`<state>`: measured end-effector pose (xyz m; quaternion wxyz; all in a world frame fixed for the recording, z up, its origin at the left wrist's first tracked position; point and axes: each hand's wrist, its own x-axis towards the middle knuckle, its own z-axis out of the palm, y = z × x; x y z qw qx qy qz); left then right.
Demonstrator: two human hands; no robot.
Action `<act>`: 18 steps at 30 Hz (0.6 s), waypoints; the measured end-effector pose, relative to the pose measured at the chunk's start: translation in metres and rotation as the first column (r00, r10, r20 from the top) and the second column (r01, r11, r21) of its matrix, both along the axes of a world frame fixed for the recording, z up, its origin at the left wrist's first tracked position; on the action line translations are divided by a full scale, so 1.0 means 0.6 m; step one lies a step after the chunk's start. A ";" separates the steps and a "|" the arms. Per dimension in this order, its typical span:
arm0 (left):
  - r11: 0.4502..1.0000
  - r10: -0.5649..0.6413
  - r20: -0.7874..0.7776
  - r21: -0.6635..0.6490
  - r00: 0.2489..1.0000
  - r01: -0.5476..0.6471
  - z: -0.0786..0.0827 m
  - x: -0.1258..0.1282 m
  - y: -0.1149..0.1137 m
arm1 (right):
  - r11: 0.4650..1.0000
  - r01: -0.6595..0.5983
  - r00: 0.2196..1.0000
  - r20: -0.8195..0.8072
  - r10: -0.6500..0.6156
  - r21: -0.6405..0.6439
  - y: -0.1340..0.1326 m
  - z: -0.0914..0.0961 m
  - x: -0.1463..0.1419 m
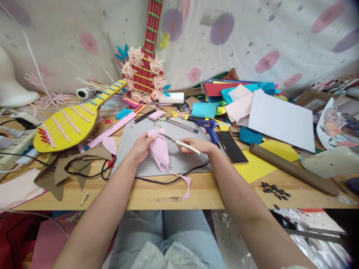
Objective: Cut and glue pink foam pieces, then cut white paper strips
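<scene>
My left hand pinches the upper left part of a piece of pink crepe paper above the grey cutting mat. A thin strip of the same pink paper trails from its lower end toward the table's front. My right hand is closed on a pair of scissors with white handles. Their blades point left and reach the paper's upper edge; whether they are parted I cannot tell. Beneath both hands lies the cutting mat, with a black cable crossing its front.
A blue glue gun and a black phone lie right of the mat. Left is a yellow cardboard lute; behind stands a red cardboard instrument with paper flowers. Small black beads and a brown roll are at right.
</scene>
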<state>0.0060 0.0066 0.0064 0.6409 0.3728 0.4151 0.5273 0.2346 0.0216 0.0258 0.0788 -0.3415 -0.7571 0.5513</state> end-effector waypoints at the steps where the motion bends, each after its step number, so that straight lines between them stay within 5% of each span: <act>1: 1.000 0.000 -0.002 0.001 1.000 0.000 0.000 0.000 0.000 | 1.000 -0.010 1.000 0.001 0.010 0.002 0.000 -0.001 0.000; 18: 1.000 -0.018 -0.010 0.003 1.000 0.018 0.002 0.003 -0.003 | 0.997 0.028 0.998 0.048 -0.031 0.069 0.001 0.004 -0.003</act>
